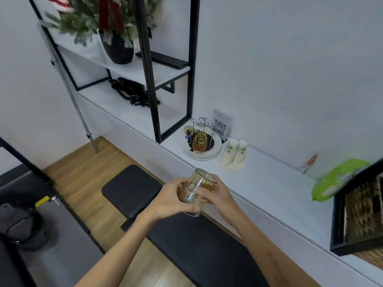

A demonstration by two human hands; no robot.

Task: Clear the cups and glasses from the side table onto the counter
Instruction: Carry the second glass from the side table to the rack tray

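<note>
Now both hands' fingers, left (172, 195) and right (215, 193), clasp tilted clear glasses (195, 193); contents unclear.

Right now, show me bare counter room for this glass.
Both hands grip the glass. The counter is bare between the paper cups and the green packet, and along its near edge. It is crowded around the plate holding another glass.
</note>
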